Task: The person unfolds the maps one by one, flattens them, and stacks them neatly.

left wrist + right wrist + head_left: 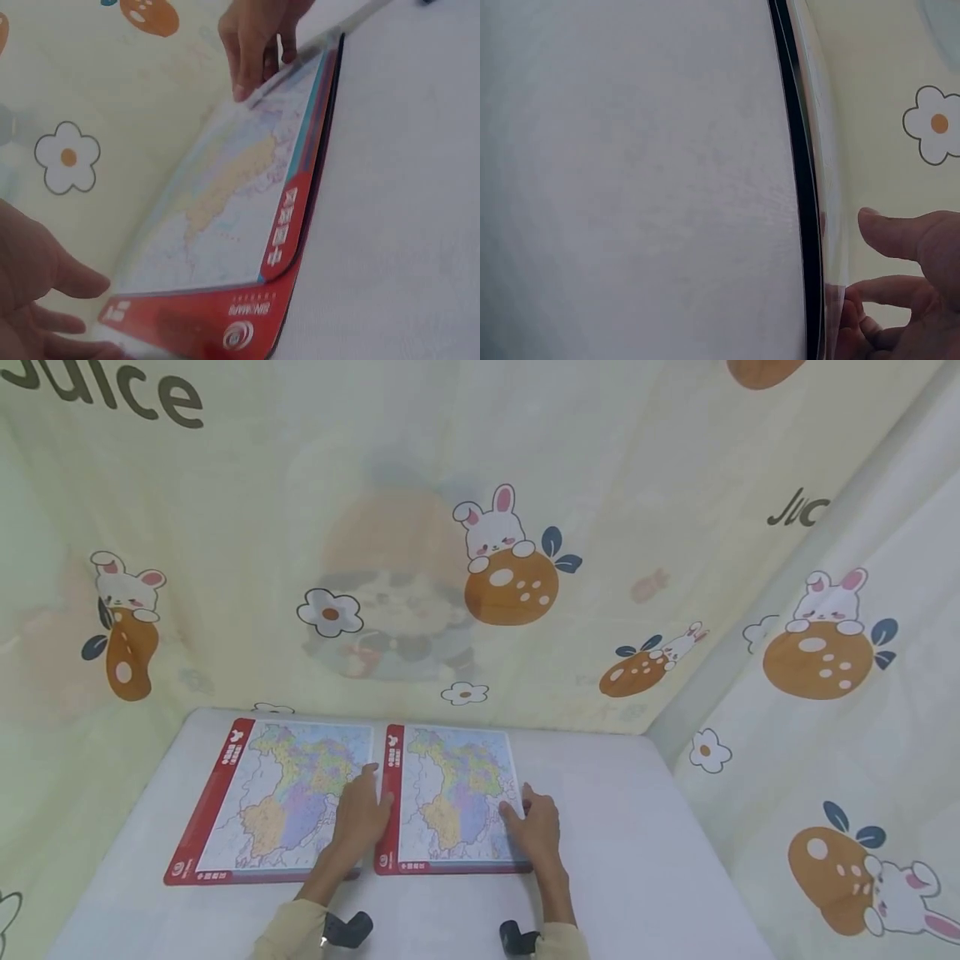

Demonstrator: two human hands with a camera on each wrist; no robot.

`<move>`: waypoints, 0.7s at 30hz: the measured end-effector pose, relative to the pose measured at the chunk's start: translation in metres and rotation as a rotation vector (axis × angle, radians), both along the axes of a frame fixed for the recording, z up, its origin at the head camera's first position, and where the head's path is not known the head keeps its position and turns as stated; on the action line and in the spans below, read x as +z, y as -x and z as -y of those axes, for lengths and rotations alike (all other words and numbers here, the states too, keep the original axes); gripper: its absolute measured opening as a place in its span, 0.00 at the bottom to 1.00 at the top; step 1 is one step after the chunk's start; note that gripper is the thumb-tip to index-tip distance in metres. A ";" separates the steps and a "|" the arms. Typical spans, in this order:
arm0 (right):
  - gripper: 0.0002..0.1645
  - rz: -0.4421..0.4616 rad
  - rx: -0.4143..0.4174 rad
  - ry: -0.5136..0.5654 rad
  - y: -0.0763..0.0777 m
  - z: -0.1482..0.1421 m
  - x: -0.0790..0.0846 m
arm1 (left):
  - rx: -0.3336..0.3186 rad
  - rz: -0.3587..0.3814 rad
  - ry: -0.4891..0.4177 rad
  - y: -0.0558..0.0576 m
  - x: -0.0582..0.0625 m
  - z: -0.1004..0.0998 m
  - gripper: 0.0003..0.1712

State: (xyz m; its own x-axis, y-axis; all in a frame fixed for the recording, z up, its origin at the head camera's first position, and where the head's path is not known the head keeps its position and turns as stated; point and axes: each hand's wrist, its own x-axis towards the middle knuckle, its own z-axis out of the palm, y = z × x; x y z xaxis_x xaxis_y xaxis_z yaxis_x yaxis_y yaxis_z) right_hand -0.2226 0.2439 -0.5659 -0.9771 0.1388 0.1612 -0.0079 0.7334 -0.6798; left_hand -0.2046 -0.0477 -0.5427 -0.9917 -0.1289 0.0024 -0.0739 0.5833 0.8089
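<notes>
Two flat map boards with red borders lie side by side on the white table: the left map board [258, 802] and the right map board [450, 802]. My left hand [362, 814] is between them, by the right board's red left edge; in the left wrist view its thumb [79, 277] is raised apart from the other fingers. At the right board's opposite edge is my right hand [536, 827], its fingers [892, 291] touching the edge and its thumb [892, 234] held off the surface. Part of the left board's right edge is hidden behind my left hand and forearm.
Pale curtains [247, 527] printed with rabbits, oranges and flowers hang behind the table [622, 827] and along both sides. Black wrist devices [348, 930] sit on both forearms. A dark rim [804, 187] runs along the right board's underside.
</notes>
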 end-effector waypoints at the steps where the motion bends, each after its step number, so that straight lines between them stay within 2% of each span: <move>1: 0.28 0.010 -0.003 0.005 0.000 0.000 0.000 | -0.001 0.007 -0.018 0.001 0.001 -0.002 0.36; 5: 0.25 0.031 -0.006 0.031 0.001 -0.001 0.000 | 0.012 0.040 -0.074 0.004 0.004 -0.007 0.35; 8: 0.29 0.027 -0.019 0.059 0.002 -0.001 0.000 | 0.032 0.047 -0.087 0.005 0.004 -0.009 0.35; 11: 0.29 0.039 -0.049 0.088 0.004 -0.002 -0.003 | 0.052 0.044 -0.100 0.007 0.005 -0.010 0.33; 14: 0.27 0.054 -0.082 0.120 0.005 -0.005 -0.004 | 0.070 0.050 -0.140 0.007 0.004 -0.011 0.32; 21: 0.30 0.068 -0.113 0.209 0.002 -0.012 -0.005 | 0.082 0.057 -0.227 0.011 -0.002 -0.007 0.32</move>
